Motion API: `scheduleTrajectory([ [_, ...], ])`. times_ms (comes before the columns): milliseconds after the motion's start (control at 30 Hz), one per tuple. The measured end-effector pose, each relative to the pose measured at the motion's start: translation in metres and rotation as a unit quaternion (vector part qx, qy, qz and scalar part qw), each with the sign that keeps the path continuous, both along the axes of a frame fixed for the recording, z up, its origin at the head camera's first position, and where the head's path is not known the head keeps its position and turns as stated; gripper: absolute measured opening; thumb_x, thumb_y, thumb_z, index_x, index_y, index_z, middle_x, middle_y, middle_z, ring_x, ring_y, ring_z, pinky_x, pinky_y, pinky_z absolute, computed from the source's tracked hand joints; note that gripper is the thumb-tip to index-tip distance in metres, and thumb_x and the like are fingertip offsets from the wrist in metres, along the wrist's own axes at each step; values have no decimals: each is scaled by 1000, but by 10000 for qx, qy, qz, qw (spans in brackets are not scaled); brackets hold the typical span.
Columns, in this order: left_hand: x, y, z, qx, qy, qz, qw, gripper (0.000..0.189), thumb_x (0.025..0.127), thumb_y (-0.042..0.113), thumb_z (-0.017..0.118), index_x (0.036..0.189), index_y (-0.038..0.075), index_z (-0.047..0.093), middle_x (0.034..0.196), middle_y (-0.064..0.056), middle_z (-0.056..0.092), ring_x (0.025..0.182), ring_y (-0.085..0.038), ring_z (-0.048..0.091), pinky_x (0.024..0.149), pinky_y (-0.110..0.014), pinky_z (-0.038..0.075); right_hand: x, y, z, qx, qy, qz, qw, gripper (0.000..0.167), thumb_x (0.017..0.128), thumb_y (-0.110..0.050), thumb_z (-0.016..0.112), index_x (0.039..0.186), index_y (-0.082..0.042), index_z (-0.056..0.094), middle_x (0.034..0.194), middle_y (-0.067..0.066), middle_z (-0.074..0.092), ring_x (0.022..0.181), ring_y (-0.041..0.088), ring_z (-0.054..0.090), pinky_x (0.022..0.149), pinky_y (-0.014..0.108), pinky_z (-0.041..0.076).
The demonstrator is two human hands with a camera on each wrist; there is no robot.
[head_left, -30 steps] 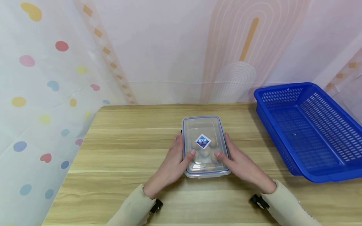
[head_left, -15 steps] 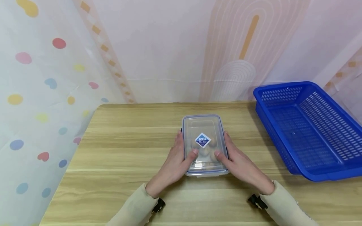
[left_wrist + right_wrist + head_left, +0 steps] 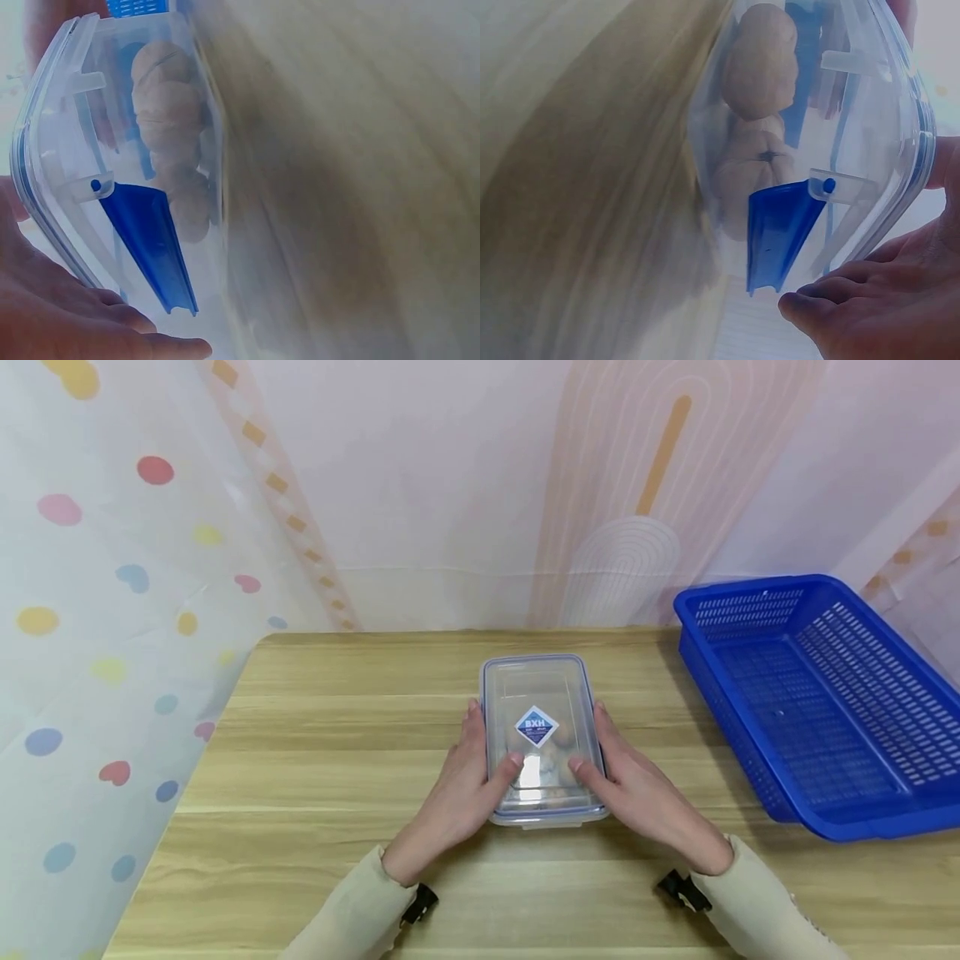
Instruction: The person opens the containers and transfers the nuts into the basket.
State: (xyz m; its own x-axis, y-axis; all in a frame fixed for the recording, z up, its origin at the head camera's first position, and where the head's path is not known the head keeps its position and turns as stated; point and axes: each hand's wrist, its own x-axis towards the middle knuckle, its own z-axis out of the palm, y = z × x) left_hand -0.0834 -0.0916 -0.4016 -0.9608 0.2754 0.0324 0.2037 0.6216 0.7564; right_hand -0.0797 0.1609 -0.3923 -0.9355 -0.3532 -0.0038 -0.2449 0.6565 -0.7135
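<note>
A clear plastic food container (image 3: 540, 685) with a transparent lid, a blue seal line and a diamond-shaped BXH sticker is held at the middle of the wooden table. My left hand (image 3: 461, 785) grips its left side and my right hand (image 3: 645, 789) its right side, both thumbs resting on the lid. Rounded tan pieces (image 3: 169, 112) lie inside, one with a dark star-shaped crack in the right wrist view. On each long side a blue latch (image 3: 150, 240) sticks out from the wall, near my fingertips; the right-side latch (image 3: 780, 232) stands likewise.
A blue perforated plastic basket (image 3: 847, 727) stands at the right of the table (image 3: 337, 735). A patterned cloth (image 3: 442, 485) hangs behind the table and along its left side. Black straps (image 3: 422, 903) sit at both wrists.
The container's far end has shifted slightly up and away in the head view. Both hands keep their hold with thumbs on the lid; the basket stays where it was.
</note>
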Motion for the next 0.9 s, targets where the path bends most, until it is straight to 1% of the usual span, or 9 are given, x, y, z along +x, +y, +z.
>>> scheduleTrajectory([
  [100,1,-2,2,21,68,-14,10000,90,106,48,45,162,-7,-1,169,-24,1,157,-38,6,122,-64,15,0,0,3,21,80,39,10000,84,110,-45,48,164,3,6,171,21,7,154,39,21,121,58,24],
  [267,2,-5,5,83,161,-11,9998,87,108,46,43,162,-6,1,170,-22,2,157,-38,7,123,-62,15,1,-1,8,81,114,34,9999,85,109,-47,49,165,0,6,171,19,9,152,39,25,120,58,28],
  [433,4,-10,10,158,171,23,9997,79,110,39,40,163,-5,1,170,-21,2,157,-36,8,124,-60,14,2,-4,11,102,18,-8,9999,86,107,-49,51,166,-3,6,171,17,9,154,36,23,121,57,26],
  [600,7,-14,11,291,284,13,9992,72,113,33,35,163,-5,0,171,-22,1,158,-36,7,124,-60,13,3,-8,14,90,41,-26,9999,88,106,-51,52,166,-6,6,171,13,9,154,34,23,122,55,26],
  [700,9,-17,12,349,304,75,9989,71,113,31,35,163,-5,1,171,-22,2,158,-35,7,125,-58,13,4,-11,17,87,86,-21,9999,88,106,-52,52,166,-8,5,171,12,9,154,35,23,122,55,25],
  [900,12,-22,15,448,278,277,9982,71,111,26,39,163,-3,2,171,-18,1,158,-32,7,126,-53,12,6,-18,23,78,184,4,9998,88,106,-55,51,166,-7,8,172,12,10,154,34,24,121,55,27],
])
